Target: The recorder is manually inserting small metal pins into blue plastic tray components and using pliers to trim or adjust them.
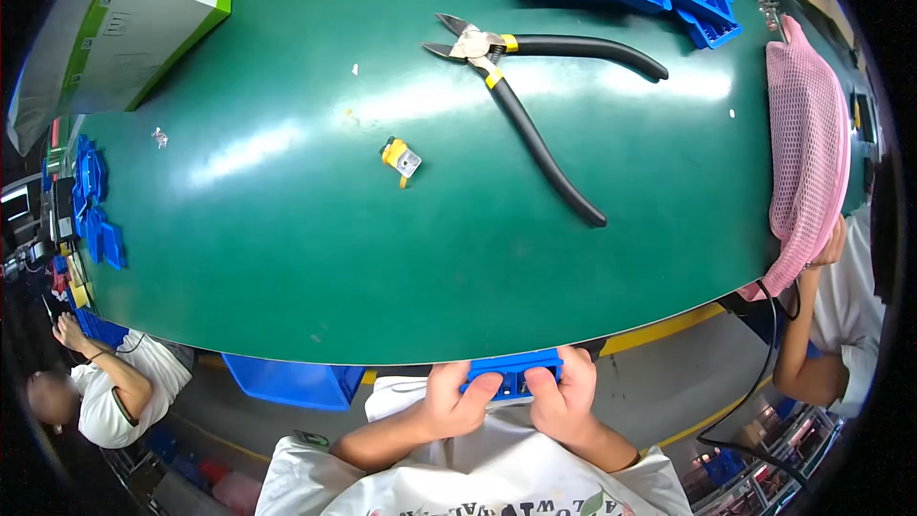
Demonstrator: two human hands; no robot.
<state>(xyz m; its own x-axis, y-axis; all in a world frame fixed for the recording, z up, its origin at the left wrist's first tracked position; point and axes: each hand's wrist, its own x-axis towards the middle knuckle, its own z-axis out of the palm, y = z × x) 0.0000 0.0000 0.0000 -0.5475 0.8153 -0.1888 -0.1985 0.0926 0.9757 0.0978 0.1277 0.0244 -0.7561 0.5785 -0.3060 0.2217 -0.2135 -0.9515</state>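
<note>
- At the near edge of the table (pixel 363 277): blue part (pixel 516 363), fingers of left hand (pixel 458 401) and right hand (pixel 565 399) clasping its ends.
- Likely light, stiff plastic — maybe slick.
- Best hold: both ends.

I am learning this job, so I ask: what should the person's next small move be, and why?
Probably, bring the blue box slightly forward and rest it just inside the near edge of the table. The left grip and right grip hold its two sides, and it appears right at that edge; the pliers and yellow piece lie farther in.
</note>
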